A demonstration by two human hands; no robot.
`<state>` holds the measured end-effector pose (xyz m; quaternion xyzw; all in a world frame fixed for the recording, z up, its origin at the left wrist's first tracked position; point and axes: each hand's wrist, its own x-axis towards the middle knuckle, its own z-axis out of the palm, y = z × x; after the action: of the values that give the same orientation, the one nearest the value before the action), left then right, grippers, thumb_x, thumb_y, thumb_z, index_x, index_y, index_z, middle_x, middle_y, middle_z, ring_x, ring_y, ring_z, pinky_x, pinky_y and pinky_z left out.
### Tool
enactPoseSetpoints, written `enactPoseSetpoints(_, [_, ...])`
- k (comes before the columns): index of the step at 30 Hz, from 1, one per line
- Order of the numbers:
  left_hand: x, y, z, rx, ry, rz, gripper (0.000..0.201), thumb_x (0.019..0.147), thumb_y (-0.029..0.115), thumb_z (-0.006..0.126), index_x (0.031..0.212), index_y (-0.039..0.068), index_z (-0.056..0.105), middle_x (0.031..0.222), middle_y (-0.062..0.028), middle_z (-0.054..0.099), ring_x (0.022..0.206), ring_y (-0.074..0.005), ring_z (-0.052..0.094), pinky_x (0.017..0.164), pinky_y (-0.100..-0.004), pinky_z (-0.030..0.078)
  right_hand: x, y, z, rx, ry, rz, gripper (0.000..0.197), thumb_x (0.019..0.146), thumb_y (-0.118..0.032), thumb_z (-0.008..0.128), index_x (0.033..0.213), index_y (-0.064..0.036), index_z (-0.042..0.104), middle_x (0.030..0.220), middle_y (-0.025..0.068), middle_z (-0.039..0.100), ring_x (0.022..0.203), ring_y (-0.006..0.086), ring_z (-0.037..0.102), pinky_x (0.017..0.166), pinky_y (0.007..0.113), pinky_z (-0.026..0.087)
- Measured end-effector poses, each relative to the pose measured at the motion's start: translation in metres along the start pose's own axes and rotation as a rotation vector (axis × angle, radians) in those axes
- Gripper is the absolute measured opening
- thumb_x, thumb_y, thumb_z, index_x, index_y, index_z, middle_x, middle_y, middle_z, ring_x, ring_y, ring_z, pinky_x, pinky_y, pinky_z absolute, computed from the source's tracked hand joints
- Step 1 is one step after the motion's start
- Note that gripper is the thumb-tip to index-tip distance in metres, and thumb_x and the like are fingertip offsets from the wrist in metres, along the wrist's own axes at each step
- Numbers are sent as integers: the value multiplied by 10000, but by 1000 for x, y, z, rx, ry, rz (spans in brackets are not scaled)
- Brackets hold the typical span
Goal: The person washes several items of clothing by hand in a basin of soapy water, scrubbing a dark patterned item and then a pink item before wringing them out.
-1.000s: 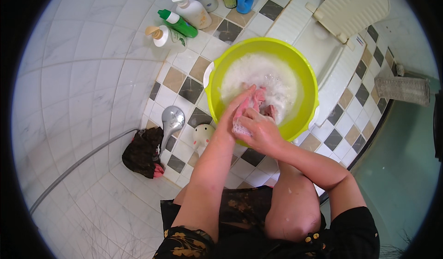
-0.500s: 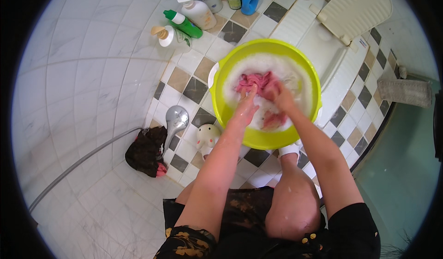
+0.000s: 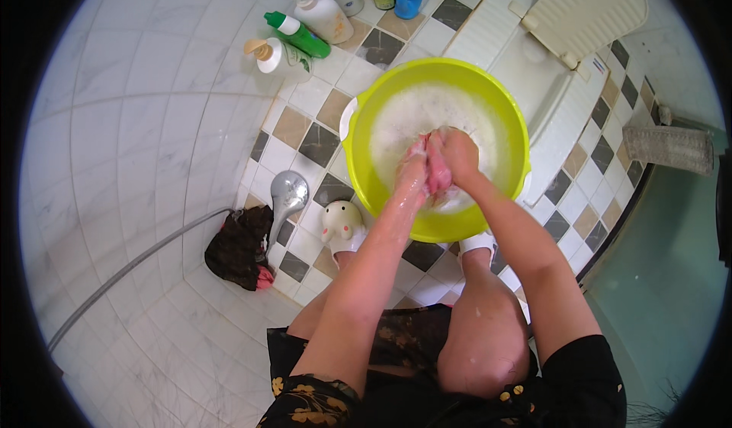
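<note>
A yellow-green plastic basin (image 3: pixel 509 123) with white handles holds cloudy, sudsy water (image 3: pixel 427 107). Over its near half, a wet pink cloth (image 3: pixel 437 170) is bunched between my two hands. My left hand (image 3: pixel 412 165) grips it from the left, with suds on the fingers and wrist. From the right, my right hand (image 3: pixel 460 156) closes round the same cloth, back of the hand upward. Most of the cloth is hidden by my fingers, and its lower end hangs close to the suds.
Several bottles, among them a white pump bottle (image 3: pixel 324 17) and a green bottle (image 3: pixel 303 37), stand along the wall. A shower head (image 3: pixel 290 191) lies beside a dark cloth (image 3: pixel 238 249) at left. A white folding washboard-like stool (image 3: pixel 568 115) is behind the basin.
Both hands have come together and gathered up the pink cloth, which lay spread in the suds before. Suds now cover where it was.
</note>
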<state>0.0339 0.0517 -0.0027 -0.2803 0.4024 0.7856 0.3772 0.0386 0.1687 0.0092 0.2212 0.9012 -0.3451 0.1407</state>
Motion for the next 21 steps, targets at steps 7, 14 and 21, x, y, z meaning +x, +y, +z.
enactPoseSetpoints(7, [5, 12, -9, 435, 202, 37, 688, 886, 371, 607, 1426, 110, 269, 1406, -78, 332, 1269, -243, 364, 1010, -426, 345, 34, 83, 42, 278, 331, 326, 390, 900, -388, 475, 1117, -90, 602, 1085, 231, 598, 988, 382, 583, 846, 446, 458])
enactPoseSetpoints(14, [-2, 24, -20, 99, 55, -193, 735, 866, 543, 561, 1455, 228, 254, 1416, -66, 286, 1238, -259, 363, 1024, -444, 334, -94, -50, -13, 310, -109, -332, 167, 834, -217, 603, 928, -80, 616, 933, 164, 583, 837, 319, 591, 739, 394, 476])
enactPoseSetpoints(21, [2, 0, -32, 2, -240, -3, 424, 945, 295, 483, 1295, 58, 453, 1109, -73, 564, 989, -167, 551, 863, -308, 470, -50, -34, 11, 301, 122, -214, 156, 780, -253, 611, 869, -131, 650, 867, 147, 650, 692, 363, 622, 626, 459, 485])
